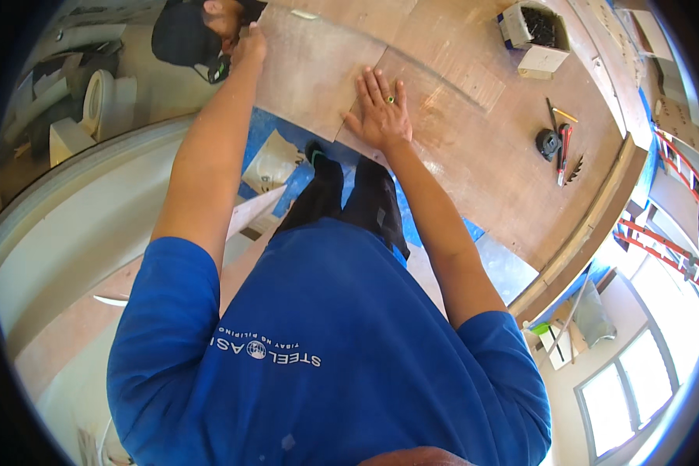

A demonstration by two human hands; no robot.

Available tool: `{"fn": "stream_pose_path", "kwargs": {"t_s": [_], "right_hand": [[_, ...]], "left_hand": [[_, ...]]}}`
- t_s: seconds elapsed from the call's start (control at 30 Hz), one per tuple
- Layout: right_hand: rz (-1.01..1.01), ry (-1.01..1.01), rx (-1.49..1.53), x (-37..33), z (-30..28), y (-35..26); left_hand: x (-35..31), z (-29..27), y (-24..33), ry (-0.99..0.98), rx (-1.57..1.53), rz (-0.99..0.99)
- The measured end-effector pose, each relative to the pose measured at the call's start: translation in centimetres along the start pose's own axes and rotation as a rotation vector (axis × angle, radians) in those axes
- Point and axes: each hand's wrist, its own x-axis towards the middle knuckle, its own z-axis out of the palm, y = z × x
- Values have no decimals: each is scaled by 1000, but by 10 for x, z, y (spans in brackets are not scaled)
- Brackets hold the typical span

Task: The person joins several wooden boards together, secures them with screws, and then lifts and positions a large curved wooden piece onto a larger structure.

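My left hand is closed at the left edge of a thin plywood sheet. What its fingers hold, if anything, is hidden. Flat on the wood, fingers spread, lies my right hand, a ring on one finger. It rests by the seam between that sheet and a larger plywood panel. Farther right on the panel are a black tape measure, a slim red-handled tool, a yellow pencil and a dark toothed piece.
Another person in a dark cap is close beside my left hand. An open carton of small black pieces stands at the far right. A wooden strip borders the panel. Red ladders stand beyond. Blue sheeting lies below.
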Motion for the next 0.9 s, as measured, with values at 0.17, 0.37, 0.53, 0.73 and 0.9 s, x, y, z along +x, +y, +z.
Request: {"fn": "stream_pose_path", "kwargs": {"t_s": [0.17,0.37,0.53,0.73,0.9], "right_hand": [[1,12,7,4,0,1],[8,34,1,4,3,2],[25,49,25,6,1,-1],[43,17,16,-4,4,-3],[25,7,49,8,-4,1]], "left_hand": [[-12,-6,7,17,69,7],[-20,-6,9,37,23,18],[-23,-6,11,78,22,-18],[-49,-20,20,35,-12,173],[-13,-8,6,-3,69,-15]]}}
